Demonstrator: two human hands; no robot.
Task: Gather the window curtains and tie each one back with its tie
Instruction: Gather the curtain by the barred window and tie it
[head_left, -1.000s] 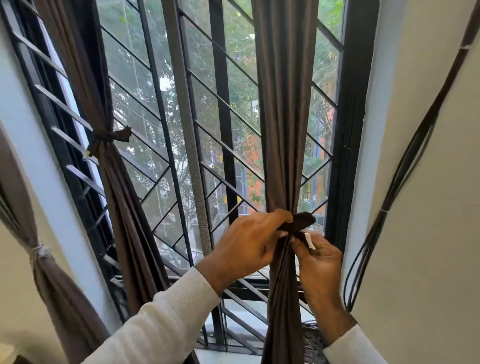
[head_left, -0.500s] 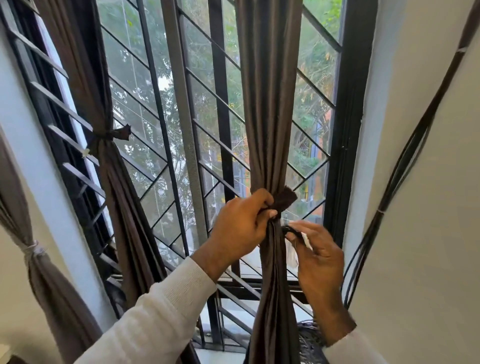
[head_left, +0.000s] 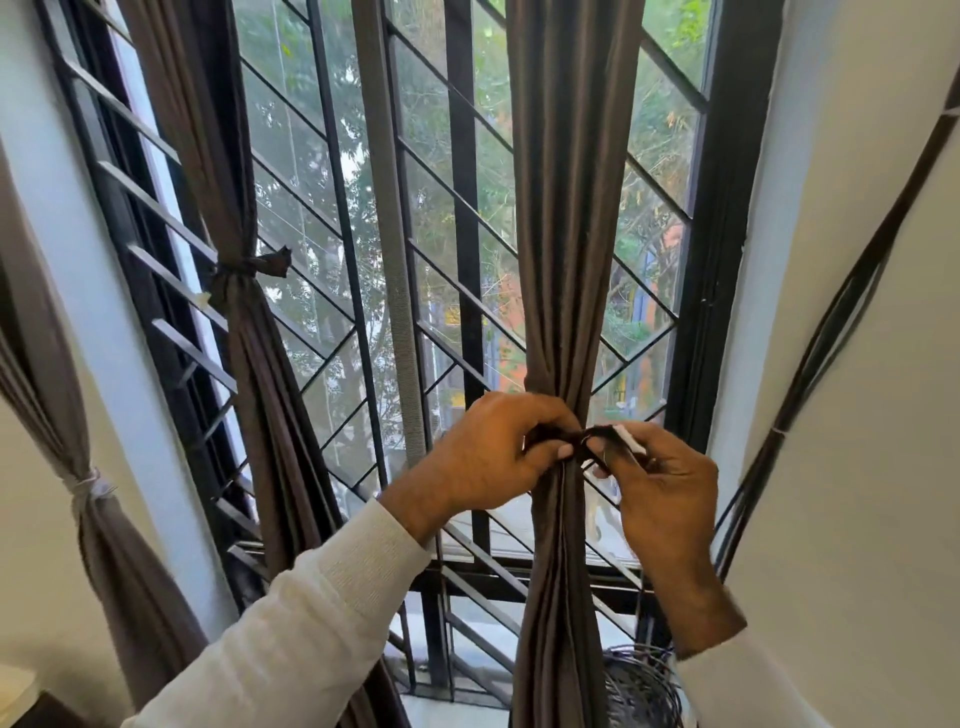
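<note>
the gathered brown curtain (head_left: 553, 234) hangs in front of the window (head_left: 332, 218), bunched into a narrow column between the two hands. the dark tie (head_left: 597, 435) wraps it at the pinched waist, and most of the band is hidden behind fingers and folds, so how far it goes round cannot be told. the left hand (head_left: 498, 457) has its fingers curled round the left part of the tie and the curtain folds, thumb tucked in front; which of the two it grips more is hard to make out. the right hand (head_left: 660, 478) pinches the tie's free end just right of the curtain, where a small white tag (head_left: 629, 440) sticks out above the fingertips. both wrists come out of pale knit sleeves (head_left: 332, 597), cut off at the bottom edge. to the left, a second curtain (head_left: 244, 364) is already cinched by its own knotted tie (head_left: 260, 266), and a third one (head_left: 62, 395) at the far left edge is bound with a pale band (head_left: 91, 487); its top and bottom run out of view. black cables (head_left: 831, 332) run down the right wall, and a coil of wire (head_left: 644, 686) sits low behind the right wrist, partly hidden. the curtain's lower end is cut off by the bottom edge.
</note>
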